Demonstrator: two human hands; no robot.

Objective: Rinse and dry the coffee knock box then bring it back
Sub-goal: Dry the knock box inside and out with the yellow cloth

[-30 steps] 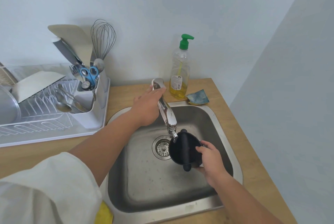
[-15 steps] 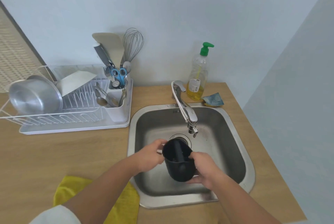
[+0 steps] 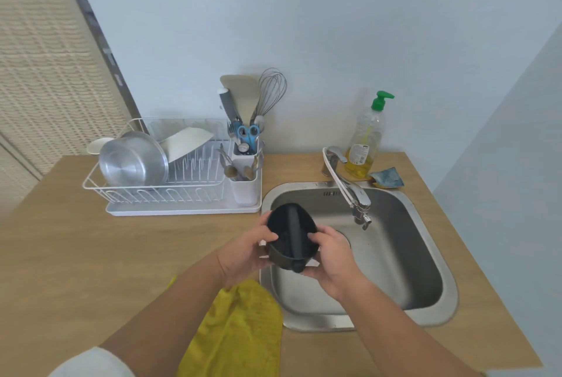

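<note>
The black knock box [image 3: 289, 233], round with a bar across its mouth, is tipped with its opening toward me above the left edge of the steel sink [image 3: 425, 294]. My left hand [image 3: 243, 250] grips its left side and my right hand [image 3: 333, 258] grips its right side. A yellow towel [image 3: 240, 331] lies on the wooden counter just below my hands, left of the sink. The faucet [image 3: 352, 194] hangs over the basin with no water seen running.
A white dish rack [image 3: 170, 191] with a steel bowl and a utensil caddy stands at the back left. A soap bottle [image 3: 365, 139] and a blue sponge [image 3: 387, 177] sit behind the sink. A wall closes the right side.
My left hand left the faucet handle and took hold of the knock box. Both hands carried the box up and left, from under the spout to the sink's left edge.
</note>
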